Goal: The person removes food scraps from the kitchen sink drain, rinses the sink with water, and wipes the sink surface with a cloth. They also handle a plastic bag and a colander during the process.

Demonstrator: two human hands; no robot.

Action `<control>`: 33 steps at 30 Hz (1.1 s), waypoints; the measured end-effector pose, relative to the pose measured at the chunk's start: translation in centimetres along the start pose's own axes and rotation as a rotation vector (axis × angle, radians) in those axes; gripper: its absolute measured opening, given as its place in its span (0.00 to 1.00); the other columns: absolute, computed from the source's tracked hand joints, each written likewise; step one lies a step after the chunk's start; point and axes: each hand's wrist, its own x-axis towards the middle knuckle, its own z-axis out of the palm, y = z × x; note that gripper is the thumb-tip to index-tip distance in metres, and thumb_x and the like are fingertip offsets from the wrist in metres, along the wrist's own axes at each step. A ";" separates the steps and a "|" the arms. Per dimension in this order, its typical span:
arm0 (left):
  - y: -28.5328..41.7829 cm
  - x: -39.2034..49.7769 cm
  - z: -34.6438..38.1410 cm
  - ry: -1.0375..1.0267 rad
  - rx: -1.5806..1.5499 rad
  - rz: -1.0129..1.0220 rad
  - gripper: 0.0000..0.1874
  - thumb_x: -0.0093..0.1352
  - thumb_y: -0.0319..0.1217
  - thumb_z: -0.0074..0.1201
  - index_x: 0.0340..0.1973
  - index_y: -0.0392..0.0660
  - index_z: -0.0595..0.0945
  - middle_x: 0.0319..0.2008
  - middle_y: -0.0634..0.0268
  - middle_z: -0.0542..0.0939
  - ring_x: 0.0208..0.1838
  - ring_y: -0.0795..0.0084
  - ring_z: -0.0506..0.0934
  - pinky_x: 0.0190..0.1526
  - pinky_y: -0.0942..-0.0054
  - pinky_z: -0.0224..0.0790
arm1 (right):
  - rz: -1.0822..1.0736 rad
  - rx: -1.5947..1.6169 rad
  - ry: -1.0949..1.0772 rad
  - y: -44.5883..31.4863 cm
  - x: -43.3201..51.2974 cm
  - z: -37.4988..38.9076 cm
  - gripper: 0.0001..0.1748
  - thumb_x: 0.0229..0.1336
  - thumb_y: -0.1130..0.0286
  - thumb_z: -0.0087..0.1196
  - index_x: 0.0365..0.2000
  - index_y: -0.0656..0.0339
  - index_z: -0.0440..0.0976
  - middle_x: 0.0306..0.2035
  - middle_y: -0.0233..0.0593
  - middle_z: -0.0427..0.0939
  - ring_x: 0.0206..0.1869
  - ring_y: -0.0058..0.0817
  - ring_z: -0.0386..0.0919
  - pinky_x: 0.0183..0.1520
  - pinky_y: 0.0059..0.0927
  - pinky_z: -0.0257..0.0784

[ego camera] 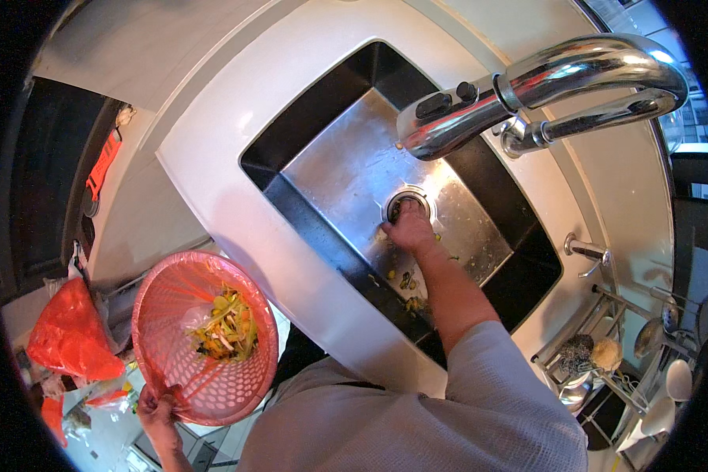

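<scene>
My left hand [156,407] grips the rim of a pink perforated plastic basket [212,394], lined with a clear reddish bag. Inside lies a heap of vegetable scraps [229,330], green, yellow and orange. The basket is tilted, its mouth facing up, left of the counter's front edge. My right hand [410,227] reaches into a stainless steel sink [342,159], with its fingers down in the drain opening [394,203]. Those fingertips are hidden, so what they hold cannot be made out. Small food bits [409,281] lie on the sink floor beside my right forearm.
A chrome pull-out faucet [584,71] arches over the sink from the upper right. A small chrome spout [587,249] stands on the right counter. Beyond it is a metal rack [613,383] with scrubbers and utensils. An orange peeler-like tool [103,165] and red plastic bags [74,330] are at left.
</scene>
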 end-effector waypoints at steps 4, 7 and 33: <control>-0.2 0.1 0.0 0.017 0.014 -0.032 0.14 0.68 0.23 0.52 0.47 0.34 0.83 0.38 0.66 0.85 0.36 0.79 0.78 0.40 0.79 0.70 | -0.054 0.062 -0.043 1.0 0.2 -0.4 0.52 0.60 0.40 0.57 0.67 0.76 0.60 0.72 0.70 0.58 0.75 0.61 0.58 0.77 0.52 0.54; -0.3 0.1 0.2 0.042 0.035 -0.021 0.13 0.68 0.24 0.53 0.47 0.34 0.83 0.37 0.66 0.85 0.36 0.79 0.78 0.40 0.79 0.70 | -0.076 0.055 -0.038 1.5 0.3 0.5 0.55 0.58 0.34 0.57 0.67 0.75 0.62 0.70 0.72 0.60 0.75 0.62 0.56 0.78 0.51 0.51; -0.6 0.1 -0.1 0.032 -0.003 -0.084 0.15 0.67 0.22 0.53 0.48 0.34 0.82 0.38 0.65 0.86 0.36 0.77 0.81 0.40 0.78 0.73 | -0.082 0.954 -0.044 5.7 3.9 4.3 0.20 0.53 0.82 0.67 0.47 0.58 0.78 0.41 0.40 0.83 0.34 0.28 0.83 0.28 0.32 0.81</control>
